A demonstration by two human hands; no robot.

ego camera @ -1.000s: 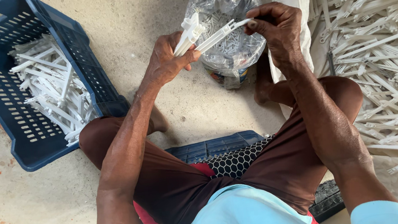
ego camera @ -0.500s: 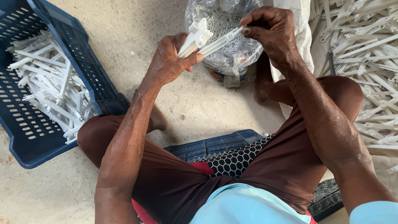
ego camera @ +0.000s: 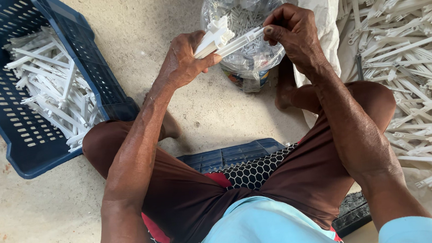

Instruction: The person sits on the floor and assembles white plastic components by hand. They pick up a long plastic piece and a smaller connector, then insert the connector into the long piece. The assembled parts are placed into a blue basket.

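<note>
My left hand (ego camera: pixel 186 61) grips the thick end of a long white plastic part (ego camera: pixel 224 41), held level above the floor. My right hand (ego camera: pixel 295 32) pinches the other end of the same part with thumb and fingertips. Right behind the hands stands a clear plastic bag (ego camera: pixel 244 9) filled with small white pieces, resting in a small container. Both forearms reach forward over my bent knees.
A dark blue slotted crate (ego camera: pixel 72 56) at the left holds several white plastic parts (ego camera: pixel 49 86). A large heap of loose white parts (ego camera: pixel 410 52) lies on a white sack at the right. I sit on a low blue crate (ego camera: pixel 229 156) on the concrete floor.
Both hands have closed in on the white part and shifted slightly lower and to the left; the right hand now pinches its far end nearer the left hand.
</note>
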